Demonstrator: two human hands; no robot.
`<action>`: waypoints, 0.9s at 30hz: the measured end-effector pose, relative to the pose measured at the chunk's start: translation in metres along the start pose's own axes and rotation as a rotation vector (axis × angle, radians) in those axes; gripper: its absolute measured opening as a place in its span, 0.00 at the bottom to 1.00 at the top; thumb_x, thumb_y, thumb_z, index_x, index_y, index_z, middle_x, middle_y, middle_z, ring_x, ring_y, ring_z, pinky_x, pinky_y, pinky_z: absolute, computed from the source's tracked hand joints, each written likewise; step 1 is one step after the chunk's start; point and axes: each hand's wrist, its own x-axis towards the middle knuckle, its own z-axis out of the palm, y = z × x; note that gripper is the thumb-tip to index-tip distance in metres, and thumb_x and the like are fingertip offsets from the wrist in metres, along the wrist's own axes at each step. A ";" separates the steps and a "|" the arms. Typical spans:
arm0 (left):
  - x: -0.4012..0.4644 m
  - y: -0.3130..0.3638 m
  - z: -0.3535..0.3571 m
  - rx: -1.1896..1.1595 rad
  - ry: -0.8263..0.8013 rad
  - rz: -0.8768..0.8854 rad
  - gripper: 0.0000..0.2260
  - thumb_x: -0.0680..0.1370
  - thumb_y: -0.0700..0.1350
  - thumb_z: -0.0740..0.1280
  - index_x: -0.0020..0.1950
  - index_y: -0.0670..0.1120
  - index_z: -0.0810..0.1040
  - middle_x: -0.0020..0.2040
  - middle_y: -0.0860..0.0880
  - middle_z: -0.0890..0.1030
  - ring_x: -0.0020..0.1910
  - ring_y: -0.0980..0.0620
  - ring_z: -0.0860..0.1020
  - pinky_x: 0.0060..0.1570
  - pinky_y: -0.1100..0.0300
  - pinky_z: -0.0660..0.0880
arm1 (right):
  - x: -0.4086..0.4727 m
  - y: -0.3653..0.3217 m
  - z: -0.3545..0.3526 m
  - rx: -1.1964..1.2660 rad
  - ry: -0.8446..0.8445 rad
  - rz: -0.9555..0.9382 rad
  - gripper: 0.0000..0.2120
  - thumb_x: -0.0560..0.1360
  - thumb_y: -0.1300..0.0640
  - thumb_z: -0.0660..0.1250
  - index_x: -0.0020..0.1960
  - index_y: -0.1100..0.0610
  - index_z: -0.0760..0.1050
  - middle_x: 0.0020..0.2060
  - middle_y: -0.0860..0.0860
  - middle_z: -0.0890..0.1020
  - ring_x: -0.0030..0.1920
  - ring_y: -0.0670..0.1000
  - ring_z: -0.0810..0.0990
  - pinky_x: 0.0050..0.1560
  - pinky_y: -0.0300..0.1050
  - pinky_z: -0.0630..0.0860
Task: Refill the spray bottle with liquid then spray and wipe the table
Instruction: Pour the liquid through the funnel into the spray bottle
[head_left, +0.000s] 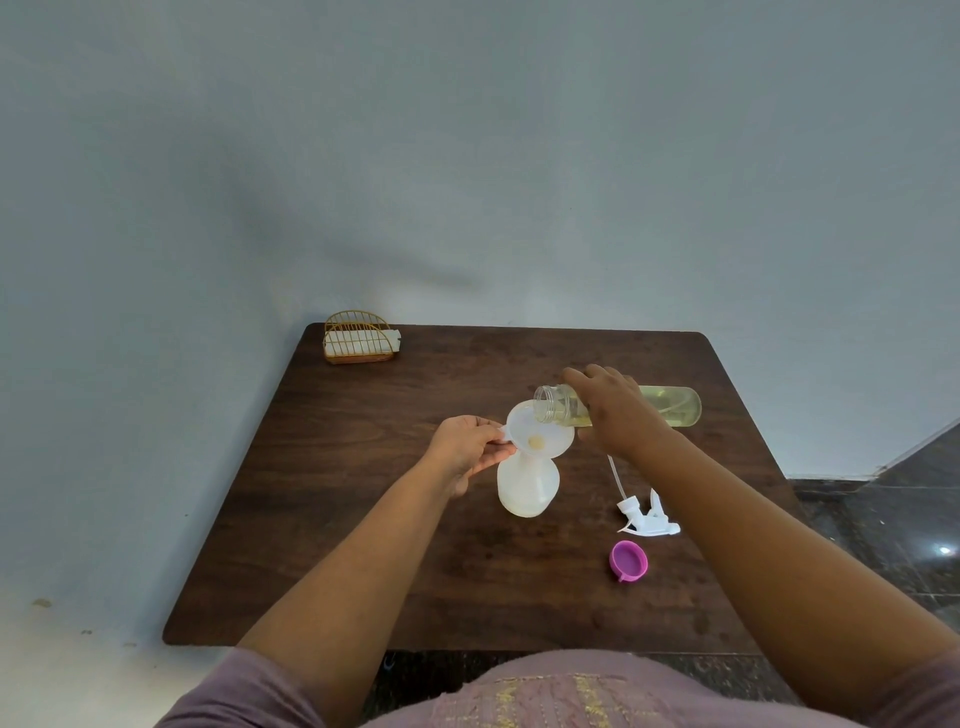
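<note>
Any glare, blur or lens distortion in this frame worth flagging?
Head view: wide-angle bend bows the table edges; soft even light, faint shadows on the wall; a glare spot on the dark floor at right; hands and funnel slightly soft.

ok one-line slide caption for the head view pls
Right hand tips the refill bottle over a funnel that the left hand steadies on the spray bottle.

So the dark brown wooden desk with rounded corners (363, 519) has a white translucent plastic spray bottle (528, 486) standing near the middle. To its right lies the white plastic trigger sprayer head with its dip tube (648, 514), with a round purple plastic cap (628, 560) just in front. A gold wire napkin holder with white napkins (358, 338) sits on the far left corner.
</note>
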 end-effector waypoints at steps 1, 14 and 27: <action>0.000 0.000 0.000 0.000 -0.001 0.000 0.07 0.78 0.34 0.67 0.56 0.35 0.78 0.49 0.40 0.84 0.46 0.50 0.84 0.46 0.59 0.82 | 0.000 0.000 0.000 -0.004 0.000 -0.001 0.29 0.67 0.59 0.73 0.65 0.54 0.68 0.50 0.53 0.75 0.54 0.54 0.74 0.59 0.50 0.69; 0.001 -0.001 -0.001 0.004 0.007 -0.001 0.07 0.78 0.34 0.67 0.55 0.35 0.79 0.49 0.39 0.83 0.44 0.49 0.84 0.46 0.59 0.82 | -0.001 0.000 -0.001 -0.005 -0.005 0.001 0.29 0.67 0.59 0.73 0.65 0.53 0.68 0.51 0.52 0.74 0.54 0.54 0.73 0.60 0.49 0.68; 0.003 -0.002 -0.002 0.019 0.010 -0.004 0.06 0.77 0.34 0.68 0.53 0.36 0.80 0.49 0.39 0.83 0.45 0.49 0.84 0.52 0.55 0.82 | -0.001 0.000 0.001 -0.016 0.000 0.008 0.30 0.67 0.59 0.74 0.66 0.53 0.67 0.52 0.53 0.75 0.55 0.54 0.74 0.60 0.49 0.69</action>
